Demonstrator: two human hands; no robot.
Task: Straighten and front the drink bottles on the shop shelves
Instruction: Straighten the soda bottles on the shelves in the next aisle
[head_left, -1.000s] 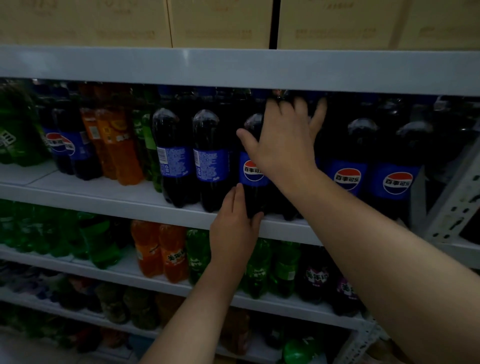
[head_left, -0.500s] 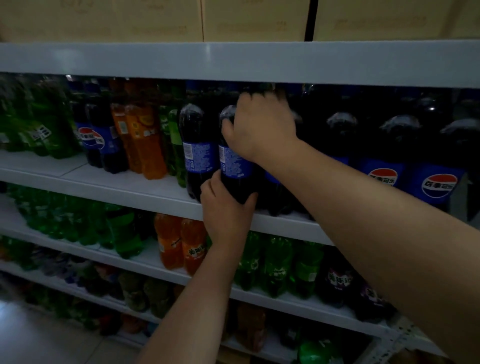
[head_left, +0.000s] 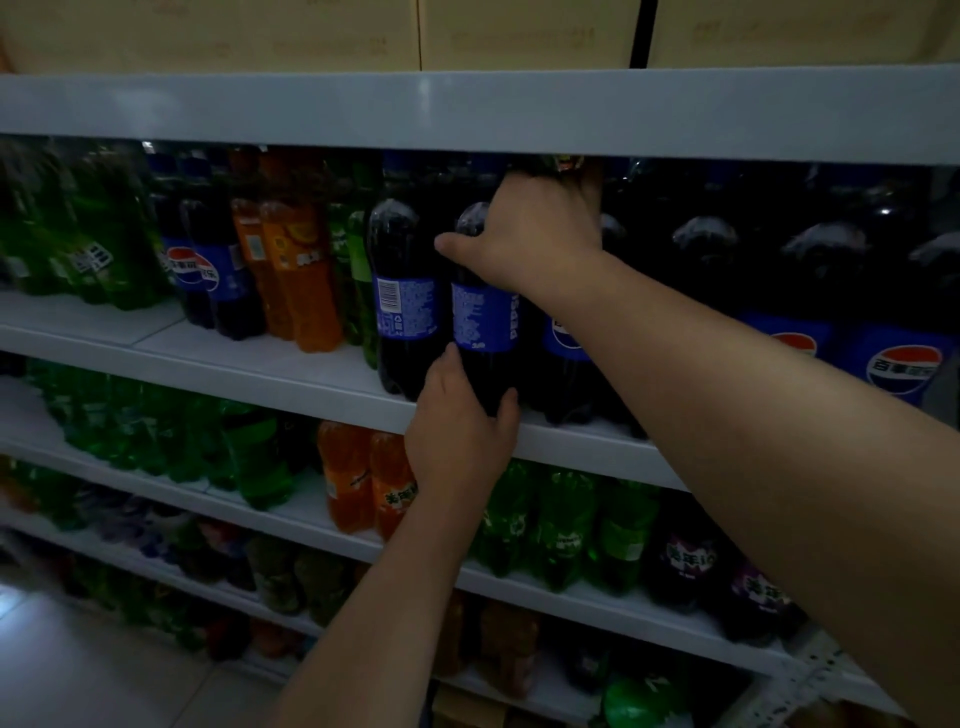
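A large dark cola bottle (head_left: 485, 322) with a blue label stands at the front edge of the upper shelf (head_left: 291, 382). Its label faces sideways, small print forward. My right hand (head_left: 530, 239) grips its shoulder and neck from above. My left hand (head_left: 460, 431) cups its base from below and in front. A second cola bottle (head_left: 405, 306) stands just left of it, barcode side out. To the right, more cola bottles (head_left: 901, 364) show their round logo forward.
Orange bottles (head_left: 296, 270) and green bottles (head_left: 98, 249) fill the left of the same shelf. The shelf above (head_left: 467, 111) hangs low over the caps and carries cardboard boxes (head_left: 524, 34). Lower shelves hold green, orange and purple bottles. Floor shows at bottom left.
The view has shifted left along the shelf. My right hand moved from the bottle with the logo forward to the one left of it, and my left hand followed to its base.
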